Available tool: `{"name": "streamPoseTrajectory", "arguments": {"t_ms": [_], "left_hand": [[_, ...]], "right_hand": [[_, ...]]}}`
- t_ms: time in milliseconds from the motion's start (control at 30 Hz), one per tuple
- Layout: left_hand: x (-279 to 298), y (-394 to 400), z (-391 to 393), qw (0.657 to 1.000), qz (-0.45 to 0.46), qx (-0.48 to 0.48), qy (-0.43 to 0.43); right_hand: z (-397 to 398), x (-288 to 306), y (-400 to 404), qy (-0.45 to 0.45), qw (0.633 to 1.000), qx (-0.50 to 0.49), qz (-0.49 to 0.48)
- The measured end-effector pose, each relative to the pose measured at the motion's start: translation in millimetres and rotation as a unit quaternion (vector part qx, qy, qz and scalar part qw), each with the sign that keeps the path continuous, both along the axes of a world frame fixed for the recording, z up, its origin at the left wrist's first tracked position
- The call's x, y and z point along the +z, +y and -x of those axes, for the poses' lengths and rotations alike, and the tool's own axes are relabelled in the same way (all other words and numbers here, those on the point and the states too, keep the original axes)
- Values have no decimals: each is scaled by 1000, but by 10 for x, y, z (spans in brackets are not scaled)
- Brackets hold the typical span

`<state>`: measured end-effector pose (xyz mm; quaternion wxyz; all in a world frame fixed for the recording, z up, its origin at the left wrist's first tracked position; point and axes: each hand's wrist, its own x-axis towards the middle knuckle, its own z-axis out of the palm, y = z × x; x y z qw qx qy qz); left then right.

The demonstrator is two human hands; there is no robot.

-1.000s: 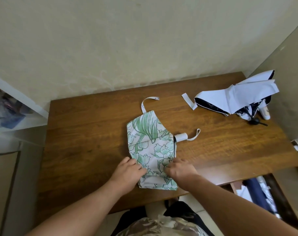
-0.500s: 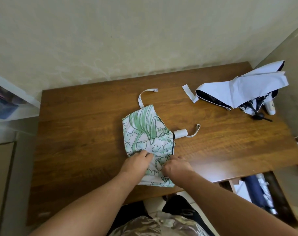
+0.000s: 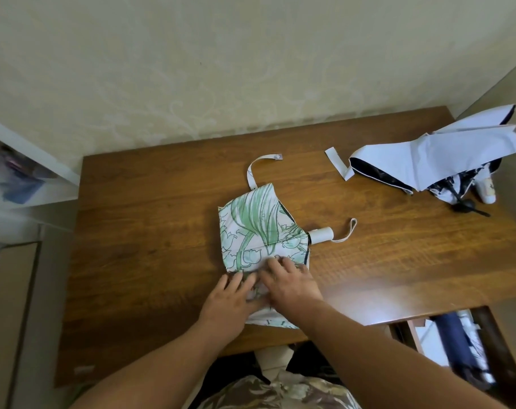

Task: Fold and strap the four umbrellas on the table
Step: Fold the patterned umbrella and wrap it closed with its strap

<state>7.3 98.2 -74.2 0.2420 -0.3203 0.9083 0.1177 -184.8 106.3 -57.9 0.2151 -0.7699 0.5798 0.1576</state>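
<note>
Fingers of the left hand [image 3: 231,301] and right hand [image 3: 289,283] lie spread, pressing the green floral umbrella [image 3: 259,240] at the desk's [image 3: 150,231] near edge. Risk: uneven pressure lets pleats spring open; its strap [image 3: 258,169] stays unfastened toward the far edge.

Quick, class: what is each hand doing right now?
Left hand: open, fingers pressing on the green floral umbrella.
Right hand: open, fingers flat on the same umbrella.
</note>
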Motion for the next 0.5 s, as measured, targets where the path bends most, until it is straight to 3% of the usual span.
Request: {"name": "streamPoseTrajectory", "arguments": {"t_ms": [67, 267, 400, 500], "left_hand": [[-68, 41, -167, 1000, 17, -8, 3], [29, 9, -487, 997, -69, 4, 40], [156, -84, -207, 996, -6, 32, 82], [173, -168, 151, 986, 15, -3, 165]], "right_hand": [[70, -33, 62, 37, 999, -16, -35], [491, -81, 181, 83, 991, -84, -71], [469, -72, 143, 96, 988, -90, -80], [428, -38, 118, 99, 987, -94, -89]]}}
